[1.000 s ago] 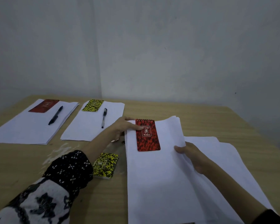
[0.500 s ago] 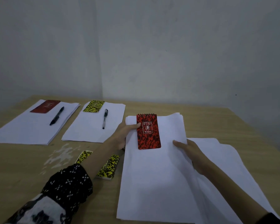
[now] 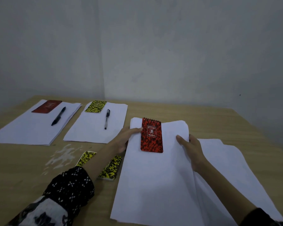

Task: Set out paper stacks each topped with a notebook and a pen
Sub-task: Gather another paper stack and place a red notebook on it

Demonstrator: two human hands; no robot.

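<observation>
A red-and-black spiral notebook lies on a white paper stack that I hold with both hands. My left hand grips the stack's left edge, thumb on top beside the notebook. My right hand grips its right edge, thumb on top. More loose paper lies under and to the right. Two set-out stacks sit at the back left: one with a dark red notebook and black pen, one with a yellow-black notebook and pen.
Two yellow-and-black notebooks lie on the wooden table partly under my left forearm. Whitish smears mark the tabletop near them. Grey walls meet in a corner behind the table's far edge.
The stack with the red notebook has slid away from me and slightly left, held by both hands. A second yellow notebook has come into view beside my left forearm.
</observation>
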